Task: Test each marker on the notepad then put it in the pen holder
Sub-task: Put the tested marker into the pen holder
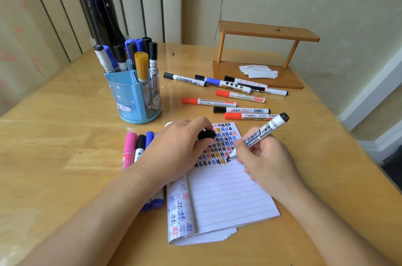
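Nearest, two bare forearms (97, 211) running up from the bottom edge over a pale wooden table (65, 135). Between them, a white lined paper notepad (228, 196), used sheets folded back at its left side, upper part filled with rows of small black, blue, red and yellow test marks.

Left hand (180, 146) curled over the pad's upper left corner, pinching a short black plastic cap (206, 135) between thumb and fingers, and seemingly weighing the page down. Right hand (265, 161) wrapped in a writing grip round a white-barrelled whiteboard marker with black print and a black end (263, 133). Barrel tilted up to the right, tip down on the paper at the right end of the lowest row of marks.

Judged step: testing this marker, at or about the stroke.

Next, probably: lift the tip, meet it squarely with the cap and press home. Then across to the translucent blue plastic pen holder (130, 96) beyond the left hand, crowded with black, blue and yellow markers. Calls for finding a free gap and dropping in upright without knocking the others.

Beyond the pad, a loose row of red, black and blue markers (226, 100). Partly under the left wrist, a pink, black and blue bunch (130, 148). Cannot tell which lot is untested.
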